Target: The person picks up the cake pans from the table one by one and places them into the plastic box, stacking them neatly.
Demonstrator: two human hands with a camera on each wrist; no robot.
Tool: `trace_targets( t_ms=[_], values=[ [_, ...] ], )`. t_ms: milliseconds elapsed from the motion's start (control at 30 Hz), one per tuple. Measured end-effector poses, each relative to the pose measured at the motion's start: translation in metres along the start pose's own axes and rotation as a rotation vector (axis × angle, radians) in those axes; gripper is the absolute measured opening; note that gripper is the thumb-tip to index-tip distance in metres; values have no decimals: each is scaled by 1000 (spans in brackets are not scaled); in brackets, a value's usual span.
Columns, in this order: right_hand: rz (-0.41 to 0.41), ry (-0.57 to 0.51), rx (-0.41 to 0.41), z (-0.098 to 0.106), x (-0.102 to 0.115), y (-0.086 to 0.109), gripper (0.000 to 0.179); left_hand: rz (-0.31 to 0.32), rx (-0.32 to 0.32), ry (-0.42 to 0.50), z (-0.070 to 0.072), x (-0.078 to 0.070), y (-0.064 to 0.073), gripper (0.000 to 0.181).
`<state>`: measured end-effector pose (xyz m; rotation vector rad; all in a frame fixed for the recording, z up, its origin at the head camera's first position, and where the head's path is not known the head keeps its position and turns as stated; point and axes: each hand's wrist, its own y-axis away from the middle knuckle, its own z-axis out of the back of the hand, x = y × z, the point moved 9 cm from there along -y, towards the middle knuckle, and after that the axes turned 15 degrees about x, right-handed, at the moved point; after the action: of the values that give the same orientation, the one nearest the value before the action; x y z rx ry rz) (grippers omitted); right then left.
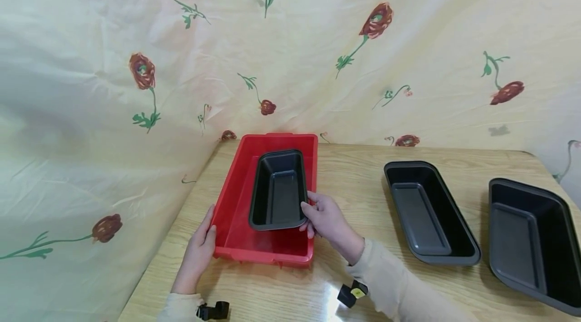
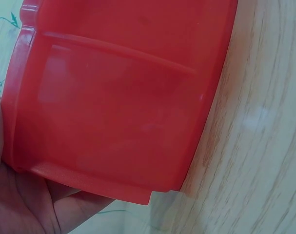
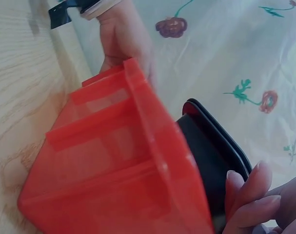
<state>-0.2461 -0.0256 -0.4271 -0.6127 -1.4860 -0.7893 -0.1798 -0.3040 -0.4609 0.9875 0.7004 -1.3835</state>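
Note:
A black loaf pan (image 1: 281,196) sits within the outline of a red plastic bin (image 1: 236,201) in the head view. My right hand (image 1: 329,221) pinches the pan's near right rim, thumb on top and fingers below. In the right wrist view the pan (image 3: 206,151) rises above the bin's red side wall (image 3: 113,161), with my fingers (image 3: 260,195) at its edge. My left hand (image 1: 199,251) holds the bin's near left corner; in the left wrist view its fingers (image 2: 79,209) reach under the red rim (image 2: 94,187).
Two more black loaf pans stand to the right on the wooden table (image 1: 358,175): one nearer pan (image 1: 426,221) and one pan (image 1: 517,246) by the right edge. A flowered cloth (image 1: 308,59) hangs behind the table and along its left side.

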Motion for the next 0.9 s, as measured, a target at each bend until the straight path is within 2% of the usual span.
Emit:
trace_targets(
  t_ms=[233, 667, 900],
  values=[
    [-36, 41, -11, 0, -7, -5, 45, 4, -5, -11, 0, -1, 1, 56],
    [-78, 142, -34, -1, -6, -6, 44, 8, -5, -4, -1, 0, 2, 56],
    [-75, 221, -32, -3, -4, -10, 38, -29, -6, -36, 0, -3, 0, 55]
  ],
)
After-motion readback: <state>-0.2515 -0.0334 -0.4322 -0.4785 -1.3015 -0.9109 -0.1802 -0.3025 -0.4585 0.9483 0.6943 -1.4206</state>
